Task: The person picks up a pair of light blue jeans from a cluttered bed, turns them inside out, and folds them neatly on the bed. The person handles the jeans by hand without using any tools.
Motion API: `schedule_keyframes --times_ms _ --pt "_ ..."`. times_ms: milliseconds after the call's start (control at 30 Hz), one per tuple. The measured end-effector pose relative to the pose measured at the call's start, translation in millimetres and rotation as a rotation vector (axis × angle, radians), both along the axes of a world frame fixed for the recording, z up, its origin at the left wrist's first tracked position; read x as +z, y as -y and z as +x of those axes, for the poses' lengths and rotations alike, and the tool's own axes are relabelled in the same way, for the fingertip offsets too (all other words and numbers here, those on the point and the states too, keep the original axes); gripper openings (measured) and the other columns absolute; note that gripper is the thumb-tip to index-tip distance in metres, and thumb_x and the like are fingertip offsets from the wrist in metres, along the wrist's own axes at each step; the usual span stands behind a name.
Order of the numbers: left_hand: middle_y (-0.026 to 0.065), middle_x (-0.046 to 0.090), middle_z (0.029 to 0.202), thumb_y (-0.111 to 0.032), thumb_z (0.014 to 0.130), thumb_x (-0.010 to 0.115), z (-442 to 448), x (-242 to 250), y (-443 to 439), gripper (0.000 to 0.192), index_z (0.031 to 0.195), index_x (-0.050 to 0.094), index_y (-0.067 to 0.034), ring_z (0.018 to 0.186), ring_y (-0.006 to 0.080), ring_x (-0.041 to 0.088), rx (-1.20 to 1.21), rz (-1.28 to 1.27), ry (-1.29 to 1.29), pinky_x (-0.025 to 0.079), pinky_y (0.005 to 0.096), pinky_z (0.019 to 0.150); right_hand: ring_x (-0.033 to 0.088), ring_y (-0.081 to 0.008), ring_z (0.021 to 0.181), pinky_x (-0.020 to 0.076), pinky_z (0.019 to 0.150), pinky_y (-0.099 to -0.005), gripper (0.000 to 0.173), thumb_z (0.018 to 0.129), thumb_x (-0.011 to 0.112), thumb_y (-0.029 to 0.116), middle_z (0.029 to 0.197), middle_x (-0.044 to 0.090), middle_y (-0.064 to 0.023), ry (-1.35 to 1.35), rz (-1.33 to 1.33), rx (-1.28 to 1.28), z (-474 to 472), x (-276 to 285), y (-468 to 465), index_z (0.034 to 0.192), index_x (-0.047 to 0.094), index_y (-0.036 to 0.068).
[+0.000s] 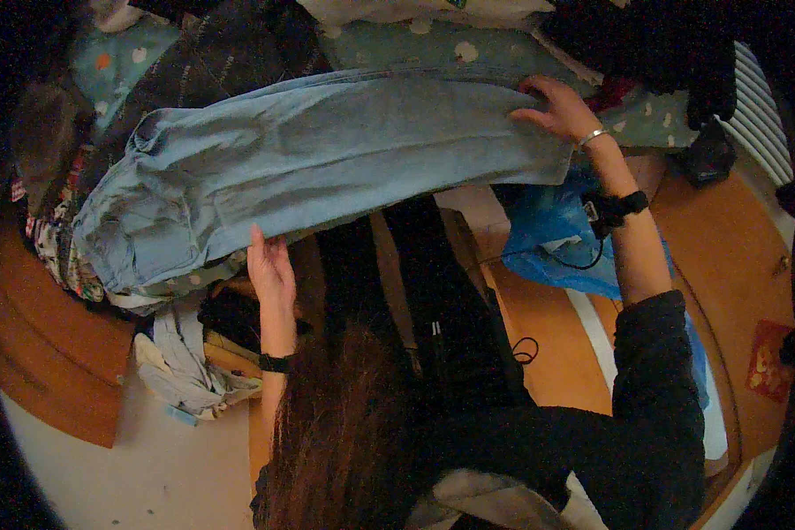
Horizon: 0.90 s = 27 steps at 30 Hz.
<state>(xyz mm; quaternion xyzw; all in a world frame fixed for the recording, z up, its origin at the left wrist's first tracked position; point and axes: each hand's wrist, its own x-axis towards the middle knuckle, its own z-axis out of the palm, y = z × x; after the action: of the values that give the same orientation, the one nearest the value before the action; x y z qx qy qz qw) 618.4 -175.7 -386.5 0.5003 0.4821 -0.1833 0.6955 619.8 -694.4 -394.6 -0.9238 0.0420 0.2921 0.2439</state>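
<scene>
A pair of light blue denim jeans (371,132), folded lengthwise, lies across the bedding in front of me. Its waist end with a pocket is at the left, and the leg ends are at the right. My left hand (271,268) is at the near edge of the jeans, fingers extended and the index fingertip against the denim. Over the far right part of the legs is my right hand (556,109), thumb and fingers spread on or just above the cloth. Neither hand shows a grip on the fabric.
Green patterned bedding (497,50) and a dark quilted cloth (199,66) lie beyond the jeans. A blue plastic bag (550,232) and a cable (586,265) are at right. Crumpled pale cloth (185,371) hangs below left, near a curved wooden panel (53,358).
</scene>
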Motion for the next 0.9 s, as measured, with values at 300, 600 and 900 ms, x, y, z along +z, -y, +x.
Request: schedule_keyframes --times_ms 300,600,900 --pt "0.0103 0.048 0.123 -0.021 0.082 0.069 0 -4 41 0.056 0.124 0.041 0.002 0.108 0.0256 0.049 0.021 0.128 -0.112 0.042 0.0405 0.093 0.062 -0.0289 0.086 0.0476 0.075 -0.0346 0.034 0.083 0.062 0.034 0.094 0.065 -0.0148 0.063 -0.21 -0.166 -8 -10 9 0.101 0.061 0.005" --pt "0.0089 0.05 0.123 -0.022 0.086 0.062 -34 -5 72 0.043 0.122 0.045 -0.006 0.107 0.0238 0.052 -0.05 -0.31 -0.08 0.048 0.0383 0.086 0.059 -0.0224 0.077 0.0481 0.07 -0.0337 0.046 0.082 0.063 0.04 0.084 0.063 -0.0103 -0.078 0.264 -1.222 -144 -12 33 0.102 0.06 -0.002" --pt "0.0107 0.048 0.122 -0.023 0.089 0.059 -29 -4 86 0.046 0.124 0.039 -0.002 0.104 0.0236 0.054 -0.188 -0.035 -0.129 0.051 0.0383 0.08 0.061 -0.0287 0.077 0.0466 0.068 -0.0365 0.026 0.088 0.058 0.028 0.085 0.063 -0.0159 0.283 -0.322 -0.784 -165 -16 -1 0.097 0.055 0.004"
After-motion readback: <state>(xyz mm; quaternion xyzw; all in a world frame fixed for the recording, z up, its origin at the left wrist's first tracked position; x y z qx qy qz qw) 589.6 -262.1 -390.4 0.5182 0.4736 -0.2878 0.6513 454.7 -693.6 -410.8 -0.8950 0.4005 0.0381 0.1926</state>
